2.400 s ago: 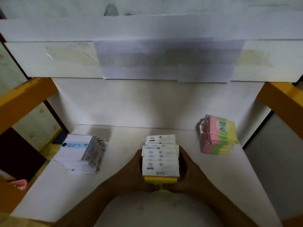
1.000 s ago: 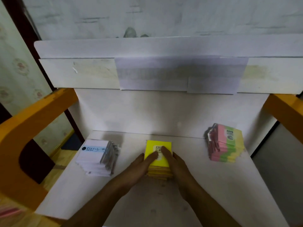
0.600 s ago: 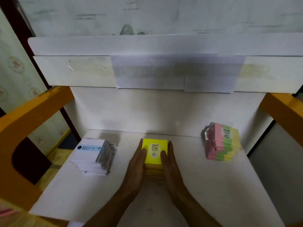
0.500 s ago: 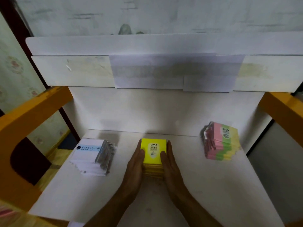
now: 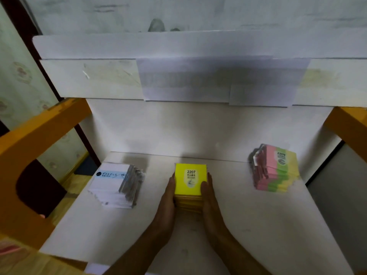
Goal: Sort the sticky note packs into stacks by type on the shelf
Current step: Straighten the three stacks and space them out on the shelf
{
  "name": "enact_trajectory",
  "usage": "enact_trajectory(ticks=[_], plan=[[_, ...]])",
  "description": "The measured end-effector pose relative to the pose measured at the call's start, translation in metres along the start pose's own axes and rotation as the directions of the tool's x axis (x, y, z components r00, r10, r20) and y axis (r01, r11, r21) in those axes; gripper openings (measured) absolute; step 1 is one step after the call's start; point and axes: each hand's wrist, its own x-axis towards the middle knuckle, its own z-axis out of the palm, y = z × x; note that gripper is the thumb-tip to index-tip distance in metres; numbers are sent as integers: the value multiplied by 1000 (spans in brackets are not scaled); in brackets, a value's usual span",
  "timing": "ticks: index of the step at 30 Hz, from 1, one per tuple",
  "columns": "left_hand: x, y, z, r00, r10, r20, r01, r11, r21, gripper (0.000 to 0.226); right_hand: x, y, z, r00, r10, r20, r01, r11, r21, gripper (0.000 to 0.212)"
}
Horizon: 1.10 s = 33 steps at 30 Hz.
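Yellow stack is being squared on the shelf between flat left hand and right hand, fingers straight; uneven pressing risks toppling packs.

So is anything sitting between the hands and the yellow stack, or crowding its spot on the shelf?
Nothing visible. The left hand and right hand press flat against the sides of the yellow stack. The white stack and pink-green stack stand apart on the shelf.

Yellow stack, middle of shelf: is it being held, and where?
Yellow stack rests on the shelf; left hand and right hand press flat against its left and right sides.
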Motion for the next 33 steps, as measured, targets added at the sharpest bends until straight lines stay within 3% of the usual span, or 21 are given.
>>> enact_trajectory(ticks=[4, 6, 10, 16, 21, 24, 26, 27, 29, 30, 31, 33], plan=[[-7, -6, -15, 974, 225, -36, -205, 935, 289, 71, 0, -10, -13, 993, -115, -3, 115, 993, -37, 81], [-8, -12, -19, 971, 238, 27, -231, 902, 364, 77, -1, -9, -16, 989, -150, 14, 151, 987, -55, 75], [-8, -17, -19, 946, 324, 26, -298, 833, 467, 59, -6, -1, -12, 980, -178, 85, 189, 971, -148, 85], [-4, -11, -24, 945, 325, 30, -296, 816, 496, 51, -9, 6, -3, 979, -202, 41, 206, 954, -219, 95], [-6, -7, -24, 949, 309, 66, -303, 834, 461, 65, -10, 7, -6, 972, -228, 54, 234, 955, -182, 102], [-5, -2, -28, 956, 264, 128, -293, 841, 454, 68, -9, 6, -16, 958, -285, 34, 287, 940, -185, 90], [-7, -3, -35, 951, 303, 54, -292, 832, 472, 83, -2, 0, -31, 949, -313, -49, 296, 931, -215, 82], [-10, -4, -40, 925, 379, -2, -324, 792, 518, 78, 4, -5, -41, 946, -312, -86, 290, 936, -201, 82], [-21, 2, -48, 845, 534, -24, -419, 690, 590, 34, 21, -20, -59, 962, -263, -74, 251, 958, -137, 77], [-28, 6, -47, 855, 517, 51, -441, 670, 598, 12, 32, -27, -64, 976, -216, -27, 212, 973, -87, 71], [-32, 11, -41, 887, 427, 175, -440, 670, 598, 10, 43, -34, -65, 987, -157, 44, 158, 987, -29, 67], [-36, 17, -27, 888, 114, 445, -403, 660, 634, 26, 62, -44, -59, 981, -27, 193, 19, 999, 42, 71]])
